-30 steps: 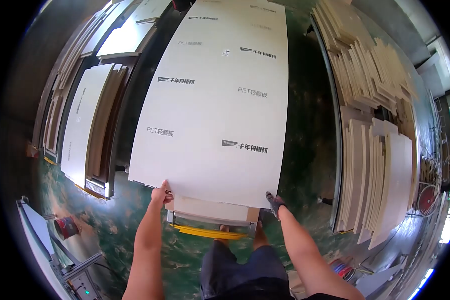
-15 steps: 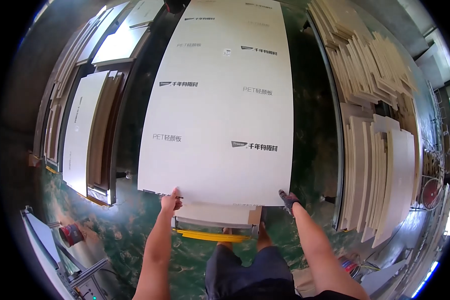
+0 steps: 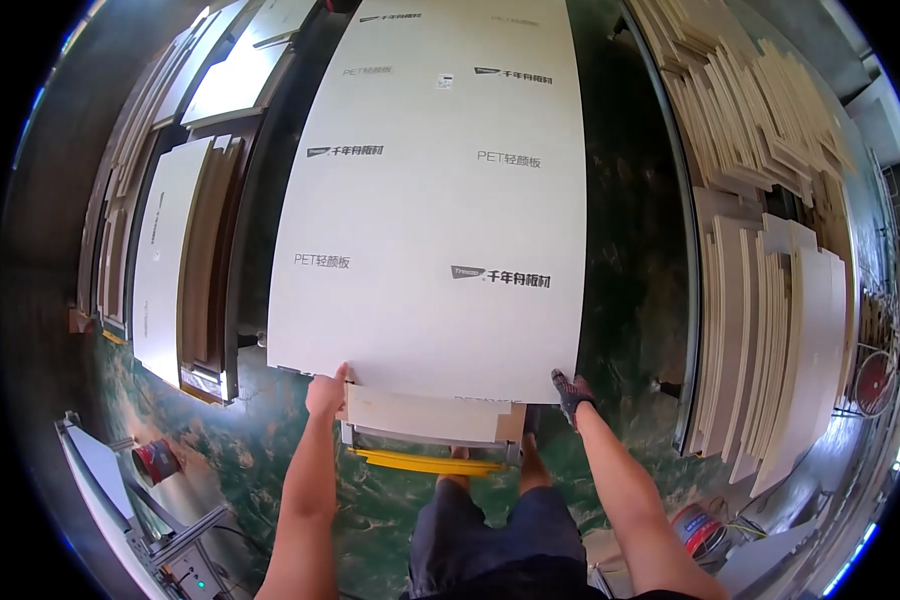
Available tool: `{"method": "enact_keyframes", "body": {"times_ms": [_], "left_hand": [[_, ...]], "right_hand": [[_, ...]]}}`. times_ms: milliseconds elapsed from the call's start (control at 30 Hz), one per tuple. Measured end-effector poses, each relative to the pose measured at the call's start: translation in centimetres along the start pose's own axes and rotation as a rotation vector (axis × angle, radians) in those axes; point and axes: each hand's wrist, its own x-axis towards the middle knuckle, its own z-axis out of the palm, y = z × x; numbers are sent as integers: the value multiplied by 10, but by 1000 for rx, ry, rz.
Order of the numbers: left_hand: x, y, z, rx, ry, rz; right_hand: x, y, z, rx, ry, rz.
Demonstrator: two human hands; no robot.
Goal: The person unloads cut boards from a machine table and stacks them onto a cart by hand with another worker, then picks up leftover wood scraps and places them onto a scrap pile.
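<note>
A large white printed board (image 3: 420, 210) stretches away from me, resting over a stack of boards (image 3: 425, 413) with a yellow bar (image 3: 425, 462) at its near end. At the board's near left edge is my bare left hand (image 3: 326, 393), thumb on top and fingers closed round the edge. My right hand (image 3: 572, 393), in a dark glove, grips the near right corner, its thumb on the top face. The undersides of both hands' grips are hidden by the board.
Leaning boards (image 3: 170, 260) fill a rack on the left. Many pale panels (image 3: 760, 330) stand in a rack on the right. A red bucket (image 3: 156, 461) and a machine frame (image 3: 185, 560) are at lower left, another bucket (image 3: 698, 530) at lower right, a fan (image 3: 875, 385) far right.
The view has shifted slightly. Both hands stay at the board's near edge, and the board has moved a little relative to the stack beneath, whose end shows slightly more.
</note>
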Motion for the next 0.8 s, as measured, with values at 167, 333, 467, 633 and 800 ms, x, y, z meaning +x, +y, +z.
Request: {"method": "enact_keyframes", "body": {"times_ms": [167,333,467,633,800], "left_hand": [[-44,63,-17,278,474,494],[-11,108,-8,235,535,894],[19,105,45,360,428,835],[15,111,51,275,452,789],[15,113,50,278,487,792]], "right_hand": [[-18,-38,-26,15,-191,68],[-35,-37,-12,119,-24,-146],[-46,-53,-21,-2,-59,-101],[-50,-64,-25,-38,-55,-59],[-35,-45,-6,25,-12,-34]]}}
